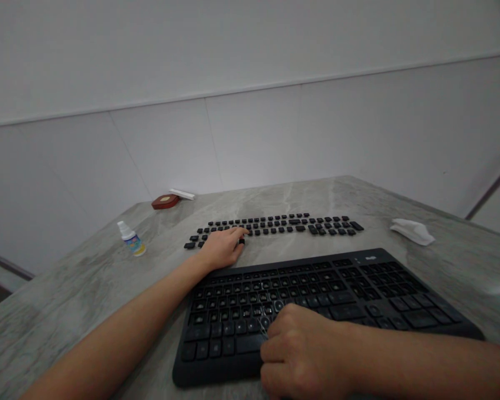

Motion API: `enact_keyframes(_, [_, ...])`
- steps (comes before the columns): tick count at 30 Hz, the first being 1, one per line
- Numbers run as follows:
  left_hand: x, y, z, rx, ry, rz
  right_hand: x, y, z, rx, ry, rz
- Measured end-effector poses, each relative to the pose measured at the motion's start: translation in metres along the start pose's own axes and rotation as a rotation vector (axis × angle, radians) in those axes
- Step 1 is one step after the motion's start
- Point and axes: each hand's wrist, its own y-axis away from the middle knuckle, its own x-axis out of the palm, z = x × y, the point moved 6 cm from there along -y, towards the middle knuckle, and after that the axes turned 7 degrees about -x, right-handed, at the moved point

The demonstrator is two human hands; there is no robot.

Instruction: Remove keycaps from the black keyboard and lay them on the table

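I have the black keyboard (pixel 337 297) lying across the near side of the table (pixel 87 291), bare key sockets over its far rows and caps seated along its near rows. The right hand (pixel 302 347) sits over the near middle of it, fingers clenched round a thin wire tool (pixel 263 329) whose loops stick out to the left, down among the keys. That hand and its forearm block my view of the near right edge.

The left hand (pixel 225 245) reaches past the keyboard's far left corner, its forearm covering that corner. A dark keycap (pixel 241 241) shows between thumb and forefinger; at this range I can't tell whether it is gripped or merely sits beside them.

Beyond the keyboard, loose keycaps (pixel 295 221) spread left to right in curved rows, and the left hand hides a few from me. Well to the left stands a small white-capped bottle (pixel 132 240) with a blue and yellow label. At the far left, a reddish-brown case (pixel 165 202) lies just beside a flat white bar (pixel 182 194), near the pale wall (pixel 258 139). On the right, apart from the keycaps, I see 1 crumpled white tissue (pixel 412 231).
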Motion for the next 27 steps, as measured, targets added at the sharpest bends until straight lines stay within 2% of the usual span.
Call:
enact_keyframes(9, [0.0031,-0.0010,0.0017,0.008,0.006,-0.003,-0.0008,-0.0011,0.0005,0.005,-0.009,0.045])
enact_keyframes(27, [0.0037,-0.0005,0.0027,0.010,-0.002,-0.003,0.0011,-0.0001,0.0002,-0.008,0.028,0.021])
